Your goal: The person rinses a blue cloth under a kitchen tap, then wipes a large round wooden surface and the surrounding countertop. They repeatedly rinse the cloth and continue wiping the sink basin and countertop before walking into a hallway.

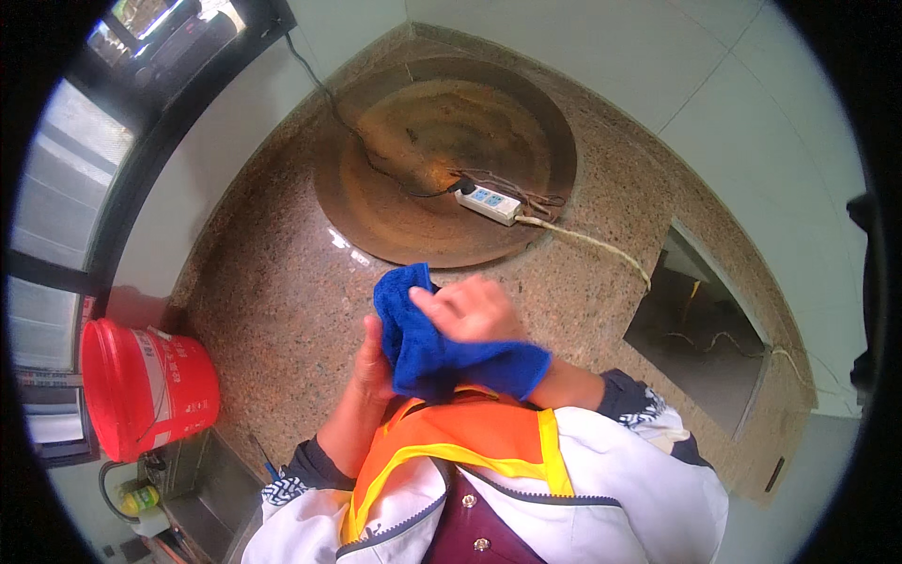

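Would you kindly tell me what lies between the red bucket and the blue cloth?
The head view shows speckled countertop beyond the red bucket, then the left hand against the blue cloth.

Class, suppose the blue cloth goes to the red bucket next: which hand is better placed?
Probably the left hand: it's against the blue cloth and nearer the red bucket than the right hand.

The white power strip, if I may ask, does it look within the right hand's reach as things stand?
Probably yes: nothing visible stands between the right hand and the power strip, though that hand is against the blue cloth.
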